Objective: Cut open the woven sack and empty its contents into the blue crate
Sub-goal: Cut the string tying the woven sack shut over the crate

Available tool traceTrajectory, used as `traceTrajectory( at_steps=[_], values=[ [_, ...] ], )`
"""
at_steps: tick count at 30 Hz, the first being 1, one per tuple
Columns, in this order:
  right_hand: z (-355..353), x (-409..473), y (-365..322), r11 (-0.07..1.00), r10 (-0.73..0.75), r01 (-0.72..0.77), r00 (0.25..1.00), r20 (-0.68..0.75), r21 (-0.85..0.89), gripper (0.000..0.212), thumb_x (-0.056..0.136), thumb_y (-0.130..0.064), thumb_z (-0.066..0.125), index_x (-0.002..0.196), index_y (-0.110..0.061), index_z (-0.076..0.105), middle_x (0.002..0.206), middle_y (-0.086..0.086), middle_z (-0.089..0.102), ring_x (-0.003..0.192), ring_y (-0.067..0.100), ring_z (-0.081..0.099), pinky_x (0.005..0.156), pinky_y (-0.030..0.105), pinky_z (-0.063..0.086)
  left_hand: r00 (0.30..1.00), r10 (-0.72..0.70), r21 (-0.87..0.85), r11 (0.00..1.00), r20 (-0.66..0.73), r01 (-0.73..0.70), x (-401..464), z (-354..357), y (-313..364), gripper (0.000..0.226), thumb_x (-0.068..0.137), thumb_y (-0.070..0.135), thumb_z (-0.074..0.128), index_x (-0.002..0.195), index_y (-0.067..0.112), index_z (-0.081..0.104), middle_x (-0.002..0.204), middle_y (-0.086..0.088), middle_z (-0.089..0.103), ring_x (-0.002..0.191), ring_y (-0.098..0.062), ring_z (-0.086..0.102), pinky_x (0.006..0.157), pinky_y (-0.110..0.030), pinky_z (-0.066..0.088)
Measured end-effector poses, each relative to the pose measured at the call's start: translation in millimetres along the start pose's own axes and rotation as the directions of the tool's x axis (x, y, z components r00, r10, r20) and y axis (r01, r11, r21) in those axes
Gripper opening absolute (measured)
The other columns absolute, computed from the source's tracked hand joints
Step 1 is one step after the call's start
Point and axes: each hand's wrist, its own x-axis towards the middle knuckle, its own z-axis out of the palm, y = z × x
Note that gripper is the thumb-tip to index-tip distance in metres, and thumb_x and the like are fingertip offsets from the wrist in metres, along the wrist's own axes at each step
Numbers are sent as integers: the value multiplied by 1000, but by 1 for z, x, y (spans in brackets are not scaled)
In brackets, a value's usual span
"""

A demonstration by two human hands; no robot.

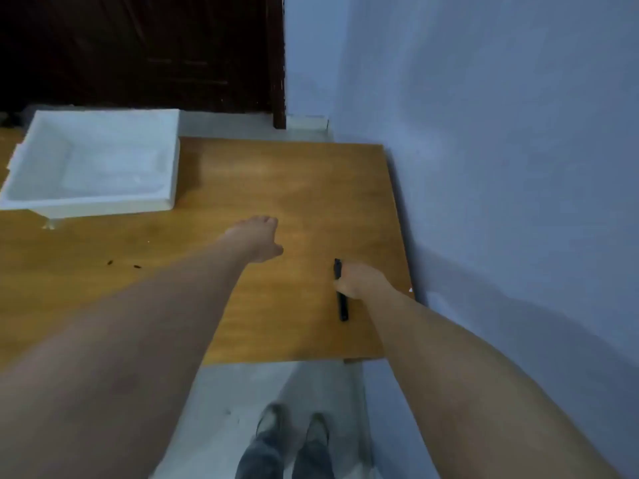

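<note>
Right hand (pixel 356 281) fingers curled round black tool (pixel 341 299), type unclear; left hand (pixel 257 238) fingers hidden.

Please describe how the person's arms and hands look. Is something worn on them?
Both arms are bare from the frame's edge to the fingers: no sleeves, gloves, watch or rings show on the left hand or the right hand. The picture is slightly blurred, so small marks cannot be told.

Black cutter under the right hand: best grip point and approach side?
Grip the black cutter at mid-handle, coming from above on its right. It lies flat on the table, long axis running near-to-far, and the right hand already closes there, both ends protruding. Blade end unclear.
</note>
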Motion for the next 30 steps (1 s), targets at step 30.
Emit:
traceTrajectory(
  at_steps=[30],
  values=[
    [-195, -115, -120, 951, -298, 300, 806, -511, -82, 29, 97, -8, 38, 112, -4, 62, 112, 13, 62, 107, 33, 58, 83, 34, 45, 879, -253, -47, 965, -405, 256, -157, -114, -54, 66, 93, 39, 48, 148, 11, 25, 154, -8, 31, 140, -26, 30, 111, -39, 32]
  ],
)
